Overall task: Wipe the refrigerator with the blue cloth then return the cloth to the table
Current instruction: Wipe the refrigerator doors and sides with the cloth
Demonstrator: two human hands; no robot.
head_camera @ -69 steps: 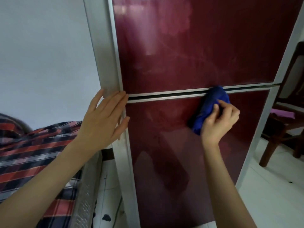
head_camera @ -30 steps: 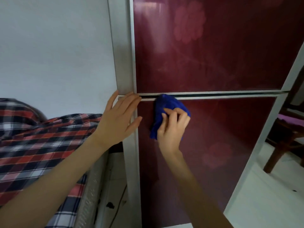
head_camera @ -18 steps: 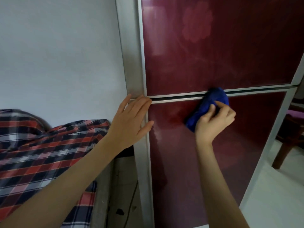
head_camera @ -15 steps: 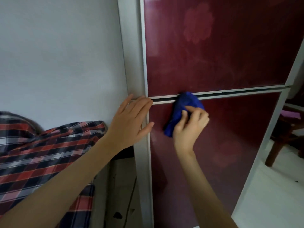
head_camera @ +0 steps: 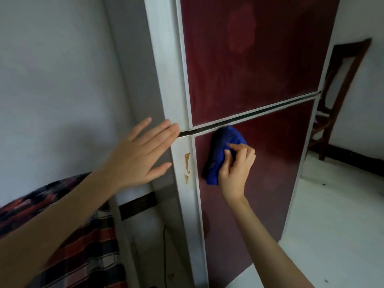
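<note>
Blue cloth (head_camera: 222,150) bunched vs refrigerator (head_camera: 259,69) lower door, just under the seam; right hand (head_camera: 236,167) pinches it. Left hand (head_camera: 141,154) flat, fingers straight, at frame edge. Cloth prob. soft, light, floppy: grip the wad's middle.

red, black and white plaid fabric (head_camera: 72,246) lower left, under pale grey wall (head_camera: 52,80) | thin black cable (head_camera: 165,256) beside it | dark wooden chair (head_camera: 353,46) far right, on white floor (head_camera: 332,225)
</note>
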